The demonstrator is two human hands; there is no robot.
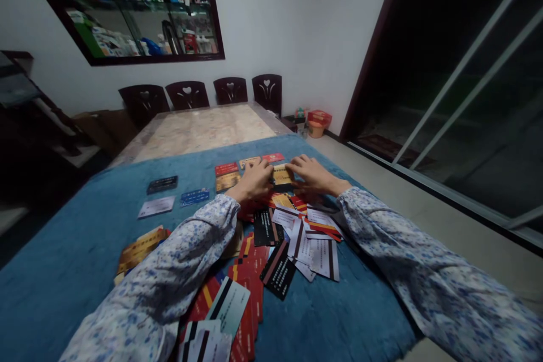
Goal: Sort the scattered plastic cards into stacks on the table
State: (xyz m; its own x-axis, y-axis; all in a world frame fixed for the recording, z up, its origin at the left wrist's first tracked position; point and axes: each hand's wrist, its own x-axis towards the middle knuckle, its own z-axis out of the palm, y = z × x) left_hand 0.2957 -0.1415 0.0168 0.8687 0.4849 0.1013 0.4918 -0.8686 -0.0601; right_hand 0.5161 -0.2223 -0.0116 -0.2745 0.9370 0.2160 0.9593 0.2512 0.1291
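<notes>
A gold card (280, 175) with a dark lower part lies between my two hands near the middle of the table. My left hand (255, 178) curls its fingers at the card's left edge. At the opposite edge, the fingertips of my right hand (311, 174) press against the card; its thumb is partly hidden. Just beyond are a red card (274, 156) and a pale gold card (249, 162). Left of my left hand lie a red card (226, 168) and a gold-brown card (227, 181). Loose white cards (324, 257) and black cards (279, 271) spread below my hands.
A blue cloth (339, 305) covers the near table. Left are a black card (162, 184), a white card (156, 207), a blue card (195, 197) and a gold pile (139, 249). Red cards (253, 271) lie by my left sleeve. Several dark chairs (267, 93) stand behind.
</notes>
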